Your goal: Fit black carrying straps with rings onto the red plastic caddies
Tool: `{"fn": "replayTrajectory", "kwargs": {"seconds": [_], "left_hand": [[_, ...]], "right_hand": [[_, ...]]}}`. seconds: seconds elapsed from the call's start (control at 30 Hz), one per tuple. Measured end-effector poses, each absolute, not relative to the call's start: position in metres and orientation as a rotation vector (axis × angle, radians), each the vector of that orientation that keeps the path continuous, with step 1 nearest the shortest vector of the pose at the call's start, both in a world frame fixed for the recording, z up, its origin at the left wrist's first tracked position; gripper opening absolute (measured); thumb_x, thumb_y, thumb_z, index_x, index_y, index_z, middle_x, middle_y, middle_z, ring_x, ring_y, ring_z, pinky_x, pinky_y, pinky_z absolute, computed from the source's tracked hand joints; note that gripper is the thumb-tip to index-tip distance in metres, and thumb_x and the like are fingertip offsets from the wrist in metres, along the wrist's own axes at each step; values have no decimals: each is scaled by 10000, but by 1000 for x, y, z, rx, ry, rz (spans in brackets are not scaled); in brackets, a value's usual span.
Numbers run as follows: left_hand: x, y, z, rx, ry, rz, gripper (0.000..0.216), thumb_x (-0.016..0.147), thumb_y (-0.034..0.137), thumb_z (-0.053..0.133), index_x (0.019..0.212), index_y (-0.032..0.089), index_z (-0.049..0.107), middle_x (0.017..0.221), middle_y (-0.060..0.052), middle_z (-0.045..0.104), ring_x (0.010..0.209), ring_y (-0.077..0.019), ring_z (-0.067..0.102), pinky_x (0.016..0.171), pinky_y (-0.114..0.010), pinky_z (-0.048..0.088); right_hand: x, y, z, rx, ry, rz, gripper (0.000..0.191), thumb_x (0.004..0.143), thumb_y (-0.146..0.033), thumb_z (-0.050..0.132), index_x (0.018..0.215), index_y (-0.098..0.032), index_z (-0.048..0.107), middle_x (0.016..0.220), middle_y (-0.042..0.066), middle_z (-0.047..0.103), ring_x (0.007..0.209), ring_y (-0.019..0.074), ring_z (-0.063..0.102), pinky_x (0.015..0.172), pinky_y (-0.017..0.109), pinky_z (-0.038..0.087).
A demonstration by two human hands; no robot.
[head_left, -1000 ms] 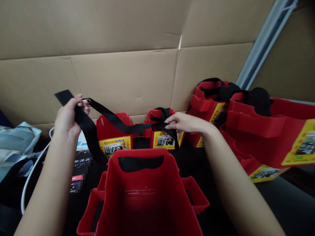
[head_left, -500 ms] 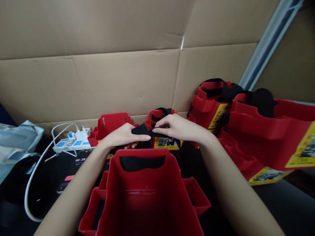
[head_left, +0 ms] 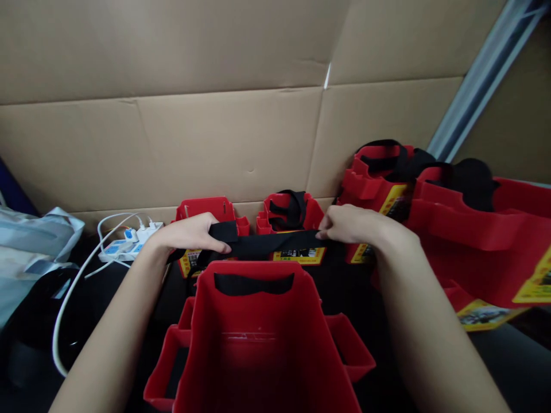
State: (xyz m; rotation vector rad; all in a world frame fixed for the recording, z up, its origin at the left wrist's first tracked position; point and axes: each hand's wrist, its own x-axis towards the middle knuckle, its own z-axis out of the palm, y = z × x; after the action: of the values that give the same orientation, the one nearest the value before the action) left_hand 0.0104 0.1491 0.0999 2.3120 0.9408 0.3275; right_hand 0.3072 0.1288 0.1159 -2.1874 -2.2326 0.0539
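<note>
A black strap [head_left: 275,243] is stretched flat between my two hands, just beyond the far rim of a red plastic box [head_left: 253,355]. My left hand [head_left: 193,232] grips its left part, where a folded end stands up by the thumb. At the strap's right side, my right hand [head_left: 344,223] pinches it with curled fingers. The red box stands open toward me, with a pocket on each side. Black webbing [head_left: 253,284] shows through the slot in its far wall.
Behind my hands stand a red box [head_left: 202,207] and another red box [head_left: 284,203] with black straps. More strapped red boxes [head_left: 465,229] are at right. A white power strip [head_left: 133,244] with cables and a plastic bag [head_left: 34,246] lie left. A cardboard wall [head_left: 232,149] closes the back.
My hands have moved apart, the right one to the right and the left one slightly left. The strap, bunched between them before, is now drawn out straight.
</note>
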Motion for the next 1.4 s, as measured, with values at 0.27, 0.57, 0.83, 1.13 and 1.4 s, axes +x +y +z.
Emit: {"fn": "replayTrajectory", "kwargs": {"seconds": [0.27, 0.57, 0.83, 1.13, 1.4], "left_hand": [[31, 135, 101, 2448, 878, 464, 244, 684, 352, 595, 744, 119, 634, 622, 6, 522, 543, -96, 436, 492, -198, 347], [11, 157, 92, 2570, 1057, 400, 208, 668, 322, 624, 618, 121, 637, 516, 24, 525, 482, -87, 450, 470, -191, 310], [40, 142, 92, 2758, 1012, 733, 187, 727, 306, 609, 831, 171, 687, 773, -45, 638, 703, -165, 568, 635, -247, 400], [35, 150, 87, 2885, 1427, 733, 219, 727, 343, 599, 908, 257, 687, 864, -38, 619, 753, -187, 588, 638, -271, 423], [43, 151, 83, 2610, 873, 920, 166, 733, 224, 597, 880, 188, 664, 770, -7, 681, 688, -150, 606, 629, -233, 441]], "right_hand": [[234, 121, 100, -1004, -2563, 53, 243, 788, -323, 530, 943, -184, 655, 898, 38, 667, 774, 155, 588, 686, 245, 410], [281, 123, 112, -1637, -2433, -16, 110, 696, -289, 619, 658, -194, 658, 560, -4, 599, 514, 123, 513, 487, 232, 336], [234, 119, 98, -1060, -2515, 327, 240, 829, -328, 471, 795, -167, 645, 662, 18, 662, 604, 131, 613, 610, 225, 436], [255, 116, 109, -1226, -2536, 202, 217, 802, -291, 518, 668, -159, 625, 622, 20, 650, 576, 130, 608, 556, 212, 421], [222, 123, 86, -1083, -2320, 283, 398, 732, -287, 608, 1112, -175, 567, 964, 66, 668, 831, 195, 635, 758, 301, 476]]}}
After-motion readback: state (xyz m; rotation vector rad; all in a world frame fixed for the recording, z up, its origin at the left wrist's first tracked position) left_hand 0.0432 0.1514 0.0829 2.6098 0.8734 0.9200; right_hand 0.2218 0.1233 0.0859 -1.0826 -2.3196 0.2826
